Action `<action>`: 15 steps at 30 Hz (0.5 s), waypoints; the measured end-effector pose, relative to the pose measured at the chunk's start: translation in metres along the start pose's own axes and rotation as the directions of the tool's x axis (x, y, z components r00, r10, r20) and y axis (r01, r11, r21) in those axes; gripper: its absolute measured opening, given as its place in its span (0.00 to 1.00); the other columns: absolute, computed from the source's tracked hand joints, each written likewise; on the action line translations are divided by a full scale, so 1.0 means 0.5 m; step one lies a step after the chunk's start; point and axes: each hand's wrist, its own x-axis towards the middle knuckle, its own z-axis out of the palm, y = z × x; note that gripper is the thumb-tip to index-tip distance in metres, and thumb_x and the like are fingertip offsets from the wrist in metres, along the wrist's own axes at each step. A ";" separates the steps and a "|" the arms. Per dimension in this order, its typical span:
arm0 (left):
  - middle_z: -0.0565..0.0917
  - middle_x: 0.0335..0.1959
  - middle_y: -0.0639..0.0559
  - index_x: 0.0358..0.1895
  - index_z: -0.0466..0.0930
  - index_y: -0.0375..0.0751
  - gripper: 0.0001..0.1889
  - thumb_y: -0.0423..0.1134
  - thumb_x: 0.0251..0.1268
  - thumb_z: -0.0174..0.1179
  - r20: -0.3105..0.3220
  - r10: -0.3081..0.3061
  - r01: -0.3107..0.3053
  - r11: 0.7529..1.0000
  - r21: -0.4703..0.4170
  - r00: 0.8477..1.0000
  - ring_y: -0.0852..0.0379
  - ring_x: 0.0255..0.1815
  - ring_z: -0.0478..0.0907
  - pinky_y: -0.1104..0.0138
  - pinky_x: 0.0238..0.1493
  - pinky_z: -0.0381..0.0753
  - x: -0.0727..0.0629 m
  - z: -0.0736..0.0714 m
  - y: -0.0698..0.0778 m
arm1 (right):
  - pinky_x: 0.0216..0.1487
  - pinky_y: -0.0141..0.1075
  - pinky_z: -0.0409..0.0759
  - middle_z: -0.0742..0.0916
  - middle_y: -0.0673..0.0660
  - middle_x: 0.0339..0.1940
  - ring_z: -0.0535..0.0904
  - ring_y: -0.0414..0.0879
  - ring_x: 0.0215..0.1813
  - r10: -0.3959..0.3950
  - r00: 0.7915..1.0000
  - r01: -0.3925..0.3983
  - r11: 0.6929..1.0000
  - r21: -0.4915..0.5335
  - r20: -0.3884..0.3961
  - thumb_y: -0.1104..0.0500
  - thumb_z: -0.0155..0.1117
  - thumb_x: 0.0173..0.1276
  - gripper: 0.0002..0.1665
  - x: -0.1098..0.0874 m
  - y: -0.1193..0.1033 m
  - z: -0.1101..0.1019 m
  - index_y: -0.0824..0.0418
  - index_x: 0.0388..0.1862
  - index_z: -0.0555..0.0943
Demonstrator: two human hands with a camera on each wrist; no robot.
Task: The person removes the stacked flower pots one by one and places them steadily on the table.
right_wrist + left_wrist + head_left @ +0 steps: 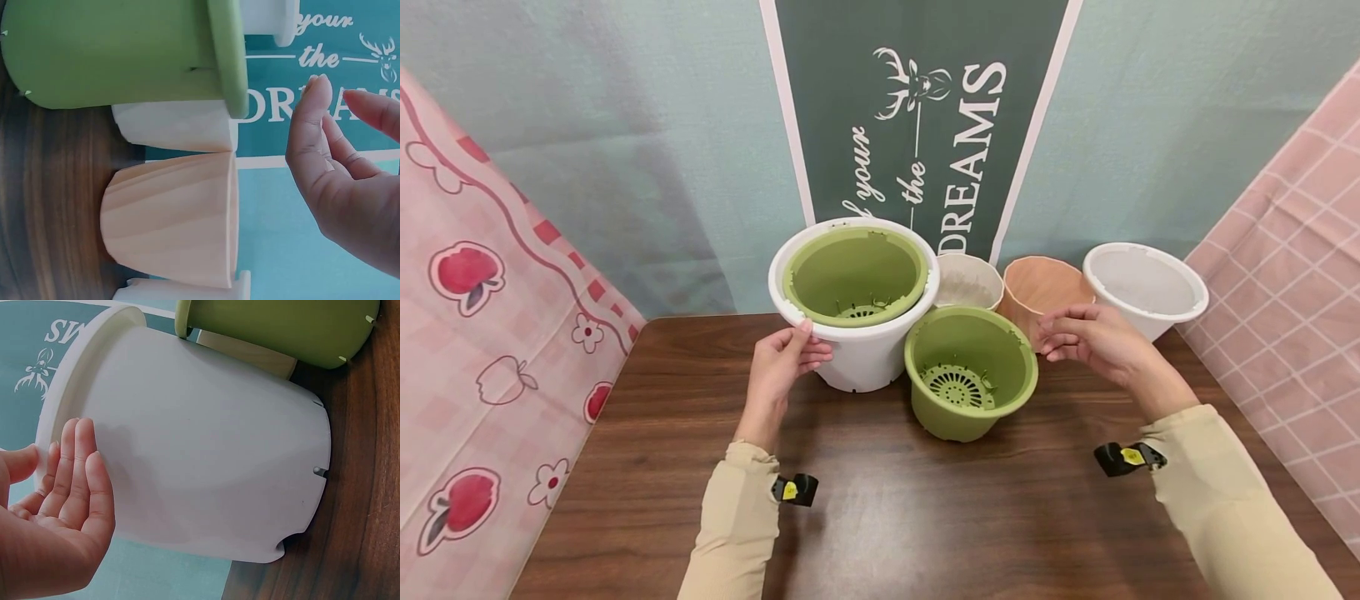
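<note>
head view: left hand [780, 362] pinches the rim [868, 332] of the left white pot [867, 362], near the tabletop's [887, 517] far edge; right hand [1093, 340], loosely curled, holds nothing beside the front green pot [958, 423]. the left white pot looks light, stiff, smooth, best gripped by its rim.

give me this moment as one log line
left grip: pinches rim of large round white plastic pot | round green plastic pot: nested inside | right grip: empty | second green pot: on brown wood-grain table
</note>
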 end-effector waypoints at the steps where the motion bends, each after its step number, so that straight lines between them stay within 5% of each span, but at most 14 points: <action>1: 0.83 0.22 0.50 0.36 0.73 0.26 0.17 0.43 0.68 0.51 0.000 0.000 0.000 1.000 -0.001 1.000 0.60 0.24 0.82 0.69 0.32 0.81 0.000 0.000 0.000 | 0.34 0.34 0.81 0.84 0.58 0.31 0.81 0.46 0.31 -0.004 1.000 0.004 1.000 -0.002 0.002 0.71 0.46 0.69 0.13 0.001 -0.003 0.002 0.65 0.35 0.79; 15: 0.83 0.22 0.50 0.36 0.74 0.27 0.17 0.43 0.68 0.51 -0.001 -0.001 0.001 1.000 -0.001 1.000 0.60 0.25 0.82 0.66 0.35 0.81 -0.001 0.000 0.002 | 0.31 0.35 0.82 0.84 0.60 0.28 0.82 0.47 0.29 -0.022 1.000 0.022 0.999 -0.031 -0.015 0.73 0.49 0.66 0.12 0.031 -0.049 0.049 0.65 0.32 0.80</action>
